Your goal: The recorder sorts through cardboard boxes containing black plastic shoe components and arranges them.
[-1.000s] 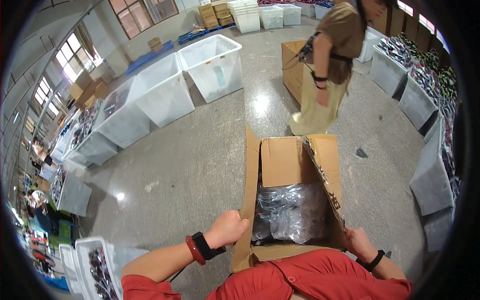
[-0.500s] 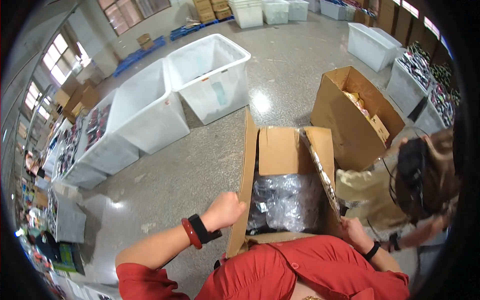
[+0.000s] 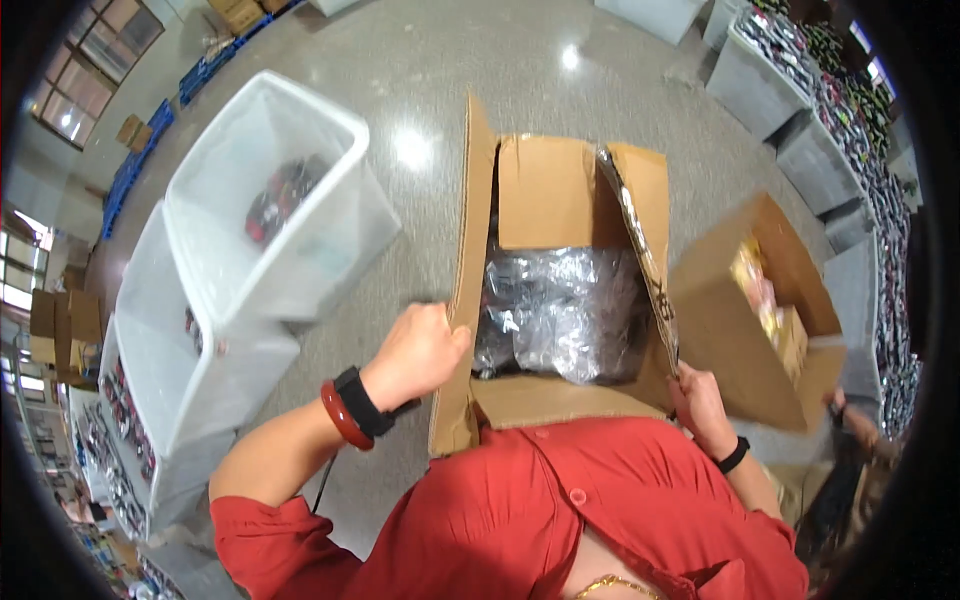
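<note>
An open cardboard box (image 3: 548,195) is held against my front, its flaps standing up. Inside lie dark items in clear plastic bags (image 3: 570,315), crinkled and shiny; their exact kind is hidden by the plastic. My left hand (image 3: 420,350), with a red bangle and a black band at the wrist, is closed on the edge of the left flap. On the other side my right hand (image 3: 702,405) grips the near end of the right flap, which has clear tape along its edge.
Large white plastic bins (image 3: 340,230) stand at left, some holding dark goods. To the right is another open carton (image 3: 735,320) with yellow and pink packages. A co-worker's arm (image 3: 860,425) reaches toward it. Bins heaped with goods (image 3: 765,75) line the far right.
My view has swung, so the box sits higher in the picture and the left bins look nearer. The co-worker now shows lower at the right. Both my hands keep their hold on the flaps.
</note>
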Available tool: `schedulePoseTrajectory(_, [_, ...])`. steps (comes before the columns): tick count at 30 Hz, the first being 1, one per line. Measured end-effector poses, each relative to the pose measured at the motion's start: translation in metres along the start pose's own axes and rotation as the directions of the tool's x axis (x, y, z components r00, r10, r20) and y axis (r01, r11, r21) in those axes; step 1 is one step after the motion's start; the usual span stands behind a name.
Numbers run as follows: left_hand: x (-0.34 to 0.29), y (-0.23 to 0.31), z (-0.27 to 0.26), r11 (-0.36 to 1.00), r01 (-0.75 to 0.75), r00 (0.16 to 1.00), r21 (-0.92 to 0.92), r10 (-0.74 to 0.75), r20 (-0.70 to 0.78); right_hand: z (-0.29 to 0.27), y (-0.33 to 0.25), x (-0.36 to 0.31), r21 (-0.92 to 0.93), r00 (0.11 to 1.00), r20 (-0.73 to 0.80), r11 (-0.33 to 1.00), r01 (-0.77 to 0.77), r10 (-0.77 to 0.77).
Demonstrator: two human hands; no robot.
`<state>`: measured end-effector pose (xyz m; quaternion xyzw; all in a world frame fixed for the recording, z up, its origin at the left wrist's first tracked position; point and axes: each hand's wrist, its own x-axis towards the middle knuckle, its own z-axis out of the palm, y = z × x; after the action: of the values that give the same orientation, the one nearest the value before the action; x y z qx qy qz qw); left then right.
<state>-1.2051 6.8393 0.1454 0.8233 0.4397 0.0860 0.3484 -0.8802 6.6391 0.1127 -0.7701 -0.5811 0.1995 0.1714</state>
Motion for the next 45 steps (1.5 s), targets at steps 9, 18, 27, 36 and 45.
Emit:
schedulePoseTrajectory(9, [0.256, -0.102, -0.141, 0.971, -0.239, 0.969, -0.017, 0.240, 0.067, -0.016, -0.056, 0.271, -0.064, 0.988, 0.104, 0.992, -0.108, 0.114])
schedulePoseTrajectory(18, [0.468, -0.155, -0.269, 0.989, -0.077, 0.993, -0.123, 0.088, 0.083, -0.024, -0.118, 0.505, -0.073, 0.988, -0.042, 0.986, -0.152, 0.149])
schedulePoseTrajectory(27, [0.642, -0.239, -0.330, 0.997, -0.015, 0.998, -0.078, 0.010, -0.065, -0.029, -0.131, 0.761, -0.224, 0.996, 0.085, 0.975, 0.013, 0.006])
schedulePoseTrajectory(36, [0.690, -0.301, -0.383, 0.912, 0.277, 0.943, -0.303, -0.318, -0.096, -0.039, -0.166, 0.931, -0.123, 0.907, 0.338, 0.943, 0.308, -0.252])
schedulePoseTrajectory(45, [0.666, -0.270, -0.350, 0.999, 0.025, 0.926, -0.035, -0.036, -0.377, -0.035, -0.098, 0.954, 0.042, 0.891, 0.240, 0.921, 0.386, -0.385])
